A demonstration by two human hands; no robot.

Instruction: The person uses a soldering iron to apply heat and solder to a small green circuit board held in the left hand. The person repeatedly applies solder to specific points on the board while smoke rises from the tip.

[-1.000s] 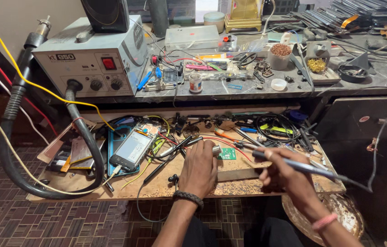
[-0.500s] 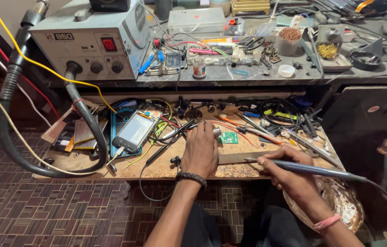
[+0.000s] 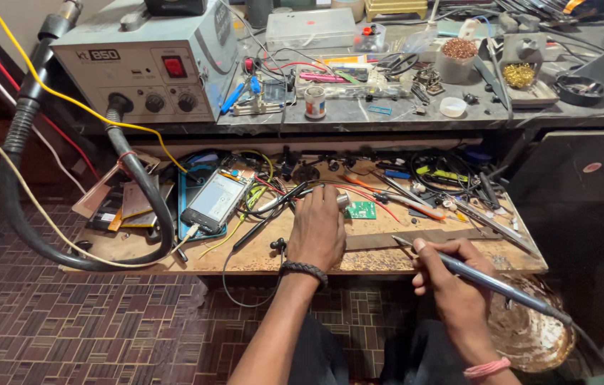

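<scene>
Left hand grip (image 3: 317,227): closed on a small metal part, just left of the green circuit board (image 3: 360,209).
Right hand grip (image 3: 452,274): holds soldering iron (image 3: 491,281), tip short of board.
Progress: soldering looks not yet begun.

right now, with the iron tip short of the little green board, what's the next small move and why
Probably bring the soldering iron tip forward and left to the small green circuit board. The right hand holds the iron like a pen, its tip near the board's lower right, apart from it, while the left hand rests beside the board.

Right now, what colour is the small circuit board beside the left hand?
Green; the circuit board shows best in the head view.
</scene>
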